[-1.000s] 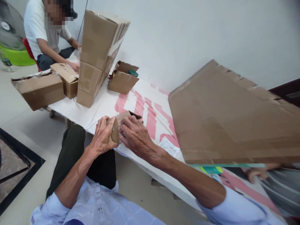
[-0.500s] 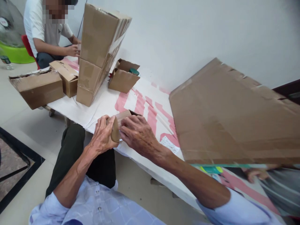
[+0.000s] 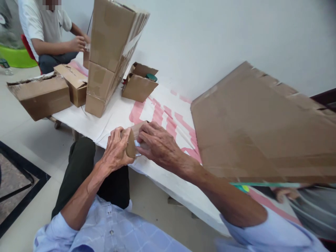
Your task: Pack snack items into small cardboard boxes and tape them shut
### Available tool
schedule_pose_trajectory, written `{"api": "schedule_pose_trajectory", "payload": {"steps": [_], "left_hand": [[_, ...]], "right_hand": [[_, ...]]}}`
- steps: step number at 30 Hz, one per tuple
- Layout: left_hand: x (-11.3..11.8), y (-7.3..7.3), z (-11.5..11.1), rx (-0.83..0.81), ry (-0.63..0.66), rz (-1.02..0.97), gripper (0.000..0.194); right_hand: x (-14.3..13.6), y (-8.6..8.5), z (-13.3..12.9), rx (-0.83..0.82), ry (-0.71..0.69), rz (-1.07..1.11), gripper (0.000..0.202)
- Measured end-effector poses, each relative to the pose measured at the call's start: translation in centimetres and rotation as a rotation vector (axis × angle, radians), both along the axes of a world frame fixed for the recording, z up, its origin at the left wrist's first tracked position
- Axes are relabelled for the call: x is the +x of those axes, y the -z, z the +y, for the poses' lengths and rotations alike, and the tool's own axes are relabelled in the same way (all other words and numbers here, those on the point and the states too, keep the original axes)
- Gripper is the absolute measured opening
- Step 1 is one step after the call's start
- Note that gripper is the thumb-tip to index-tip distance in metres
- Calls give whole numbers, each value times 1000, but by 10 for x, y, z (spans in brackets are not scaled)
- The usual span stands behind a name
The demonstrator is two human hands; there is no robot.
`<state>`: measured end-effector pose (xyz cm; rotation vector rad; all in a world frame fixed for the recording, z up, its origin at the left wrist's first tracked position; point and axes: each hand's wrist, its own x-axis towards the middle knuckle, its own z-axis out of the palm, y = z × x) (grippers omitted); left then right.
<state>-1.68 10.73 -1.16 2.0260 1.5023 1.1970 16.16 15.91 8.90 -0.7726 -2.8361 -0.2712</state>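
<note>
The table [image 3: 107, 120], under a white and pink cloth, carries cardboard boxes along its length. The biggest piece of cardboard [image 3: 262, 129] leans up at the right part of the table, near the wall. At the left end stands a tall stack of boxes [image 3: 110, 38], and beside it are a long box [image 3: 47, 101], which reaches out over the table's edge, and a flap-top box [image 3: 77, 95]. Nearer the far edge is an open box [image 3: 138, 89] with a green round thing [image 3: 151, 77] in it.

Past the stack, a co-worker [image 3: 49, 31] has now raised one hand higher, and a brown piece [image 3: 86, 59] has come into sight beside that hand.

The small box [image 3: 130, 143] is at the near edge of the table, between the person's hands; whether it rests on the cloth cannot be told. The left hand [image 3: 115, 150] remains clamped around its near end. The right hand [image 3: 160, 143] has moved a little away from that end, its bent fingers against the side. A blue and white piece [image 3: 137, 143] shows more clearly between the hands; whether the right fingers pinch it is hidden. The left hand seems to steady the box, while the right one does the finer work.
</note>
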Motion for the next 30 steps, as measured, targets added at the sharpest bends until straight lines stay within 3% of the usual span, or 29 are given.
{"api": "schedule_pose_trajectory", "payload": {"steps": [5, 17, 30], "left_hand": [[2, 2, 0, 2, -12, 2, 96], [4, 4, -1, 11, -25, 3, 99], [-1, 0, -1, -25, -1, -20, 100]], "right_hand": [[-5, -1, 5, -20, 30, -44, 16], [-2, -1, 12, -40, -6, -63, 18], [-10, 1, -1, 154, -58, -96, 25]]}}
